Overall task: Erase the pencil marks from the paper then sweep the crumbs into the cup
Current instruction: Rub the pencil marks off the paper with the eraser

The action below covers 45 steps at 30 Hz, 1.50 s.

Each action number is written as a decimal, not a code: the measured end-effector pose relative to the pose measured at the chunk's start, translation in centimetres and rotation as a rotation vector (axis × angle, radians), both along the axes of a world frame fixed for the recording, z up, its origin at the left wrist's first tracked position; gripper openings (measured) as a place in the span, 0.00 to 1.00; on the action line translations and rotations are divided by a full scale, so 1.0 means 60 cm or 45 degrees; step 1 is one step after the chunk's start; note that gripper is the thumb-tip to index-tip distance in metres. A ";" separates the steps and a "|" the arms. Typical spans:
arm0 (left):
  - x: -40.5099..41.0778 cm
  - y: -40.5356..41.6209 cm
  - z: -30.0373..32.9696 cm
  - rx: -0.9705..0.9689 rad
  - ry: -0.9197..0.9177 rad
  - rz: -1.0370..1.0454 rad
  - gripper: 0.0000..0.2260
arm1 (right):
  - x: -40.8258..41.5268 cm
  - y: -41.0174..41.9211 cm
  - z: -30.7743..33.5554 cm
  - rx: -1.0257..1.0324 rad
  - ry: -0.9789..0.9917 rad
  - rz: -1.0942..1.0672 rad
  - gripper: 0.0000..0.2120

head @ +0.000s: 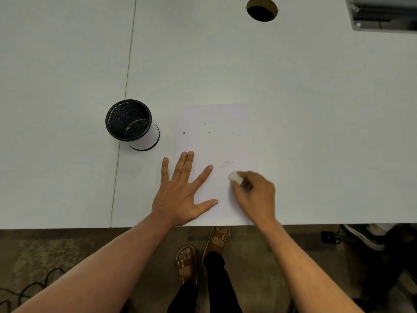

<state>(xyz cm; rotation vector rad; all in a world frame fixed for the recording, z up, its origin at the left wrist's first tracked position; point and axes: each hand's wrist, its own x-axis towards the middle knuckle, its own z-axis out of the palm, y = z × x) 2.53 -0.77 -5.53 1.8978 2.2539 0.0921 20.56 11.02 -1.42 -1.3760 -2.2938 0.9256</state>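
A black mesh cup (131,123) stood upright on the white table (293,98), left of the paper and apart from it, a white band round its lower wall and its mouth open to the camera. Just right of it, toward the near edge, the left hand (180,193) lay flat with fingers straight and spread, palm down; the little finger rested on bare table, the other fingers and thumb pressed on the sheet's near left part. The paper (216,141) was a white sheet lying flat, its near edge close to the table's near edge. A few small dark crumbs (204,123) dotted its far left part, and a faint grey pencil mark (228,162) showed toward its near right side. Right of that mark the right hand (255,195) was curled, pinching a small white eraser (235,177) at the fingertips, the eraser's free end down at the paper just near the mark. Farther right, at the table's far edge, sat a round cable hole (261,9) and a grey box (383,13) in the far right corner
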 end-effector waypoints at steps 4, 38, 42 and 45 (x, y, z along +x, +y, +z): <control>0.000 -0.002 0.002 -0.018 -0.003 0.000 0.39 | -0.008 0.040 0.000 0.045 -0.004 -0.150 0.08; 0.000 -0.001 0.003 -0.016 -0.009 -0.017 0.40 | 0.018 0.040 0.001 -0.007 0.051 -0.051 0.06; 0.000 -0.002 0.003 -0.022 0.007 -0.019 0.40 | -0.002 0.050 0.005 0.023 0.106 -0.098 0.05; 0.000 -0.002 0.002 -0.007 0.001 -0.022 0.40 | -0.004 -0.002 0.005 -0.114 0.056 0.160 0.09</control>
